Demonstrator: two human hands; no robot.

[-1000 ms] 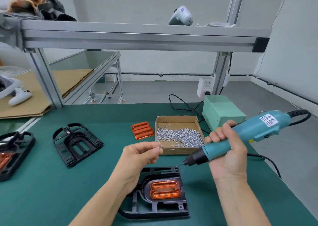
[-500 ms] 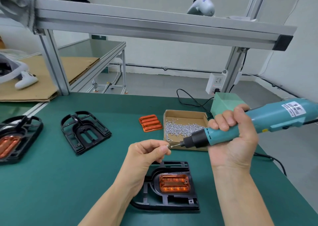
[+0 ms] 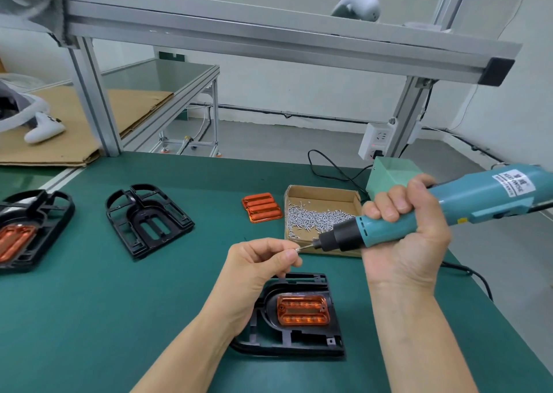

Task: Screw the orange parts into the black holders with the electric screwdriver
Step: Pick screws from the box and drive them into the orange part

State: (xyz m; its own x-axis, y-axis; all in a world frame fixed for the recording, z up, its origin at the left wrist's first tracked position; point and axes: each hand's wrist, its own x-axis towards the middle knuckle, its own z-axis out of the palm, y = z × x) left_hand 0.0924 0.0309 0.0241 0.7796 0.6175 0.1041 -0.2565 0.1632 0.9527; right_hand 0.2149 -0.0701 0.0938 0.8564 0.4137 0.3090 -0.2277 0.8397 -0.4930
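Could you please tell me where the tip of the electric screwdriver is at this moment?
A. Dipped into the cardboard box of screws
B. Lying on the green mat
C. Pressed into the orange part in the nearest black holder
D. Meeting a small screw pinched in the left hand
D: the electric screwdriver, gripped by the right hand, has its bit at the small screw pinched by the left hand, above the nearest black holder.

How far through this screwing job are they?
One holder at far left already carries an orange part. In hand: the left hand pinches a screw to the screwdriver bit, above the near holder. Left: an empty holder and spare orange parts.
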